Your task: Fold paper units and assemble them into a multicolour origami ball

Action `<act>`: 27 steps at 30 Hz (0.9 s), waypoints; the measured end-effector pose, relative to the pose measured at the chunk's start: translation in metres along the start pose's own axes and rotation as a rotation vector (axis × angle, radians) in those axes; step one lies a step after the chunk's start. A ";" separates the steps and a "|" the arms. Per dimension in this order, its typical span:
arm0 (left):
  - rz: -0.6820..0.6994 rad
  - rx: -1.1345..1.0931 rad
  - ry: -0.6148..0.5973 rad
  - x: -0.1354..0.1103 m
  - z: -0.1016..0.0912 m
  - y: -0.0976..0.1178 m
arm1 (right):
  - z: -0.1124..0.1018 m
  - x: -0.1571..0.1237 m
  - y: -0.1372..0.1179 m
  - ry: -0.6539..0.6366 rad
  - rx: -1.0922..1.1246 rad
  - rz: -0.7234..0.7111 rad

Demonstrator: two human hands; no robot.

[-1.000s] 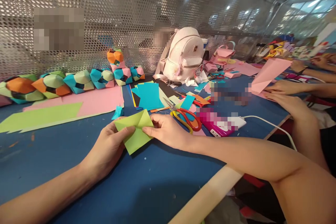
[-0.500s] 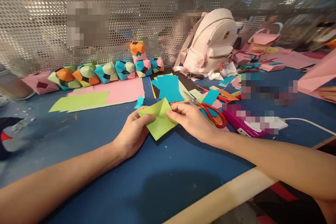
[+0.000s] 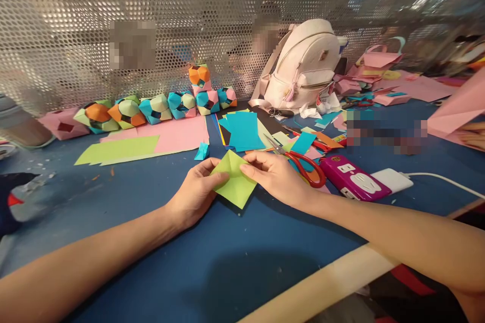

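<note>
A small green square of paper, creased across its middle, is held up between both hands above the blue table. My left hand grips its left side, thumb on top and fingers behind. At the right side, my right hand pinches the paper between thumb and fingers. Red-handled scissors lie just beyond my right hand. A small folded blue paper piece sits behind my left hand. Farther back is a stack of blue paper squares.
A row of folded paper balls lines the back, beside pink sheets and green strips. A pale backpack leans against the perforated metal screen. A purple power bank with a white cable lies right. Another person's hand holds pink paper.
The green paper has turned in my hands, and its lower corner now points farther right. My left hand has shifted slightly right. The view has tilted a little.
</note>
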State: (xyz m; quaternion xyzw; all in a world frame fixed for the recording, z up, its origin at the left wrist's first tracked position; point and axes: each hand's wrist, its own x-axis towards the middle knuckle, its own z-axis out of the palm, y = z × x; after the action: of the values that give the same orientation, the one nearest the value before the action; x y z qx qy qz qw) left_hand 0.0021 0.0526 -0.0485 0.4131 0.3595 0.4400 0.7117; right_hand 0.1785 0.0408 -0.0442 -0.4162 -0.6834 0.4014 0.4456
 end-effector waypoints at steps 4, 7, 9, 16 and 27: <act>-0.018 0.039 -0.029 0.000 0.000 -0.002 | 0.000 -0.001 -0.001 0.031 -0.023 -0.016; -0.016 0.058 -0.050 0.000 0.000 -0.004 | 0.000 -0.002 -0.003 0.033 -0.045 -0.044; -0.009 0.059 -0.059 0.000 0.000 -0.004 | 0.001 -0.003 -0.004 0.029 -0.051 -0.048; 0.054 -0.011 -0.024 -0.001 0.000 -0.003 | 0.001 -0.003 -0.004 0.031 0.088 0.072; 0.061 -0.060 0.080 0.000 0.001 0.002 | 0.002 0.002 0.000 0.053 0.203 0.158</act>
State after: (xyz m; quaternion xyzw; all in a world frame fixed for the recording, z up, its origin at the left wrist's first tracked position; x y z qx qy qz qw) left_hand 0.0020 0.0527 -0.0461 0.3844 0.3618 0.4881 0.6950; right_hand 0.1765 0.0423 -0.0440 -0.4319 -0.5923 0.4912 0.4705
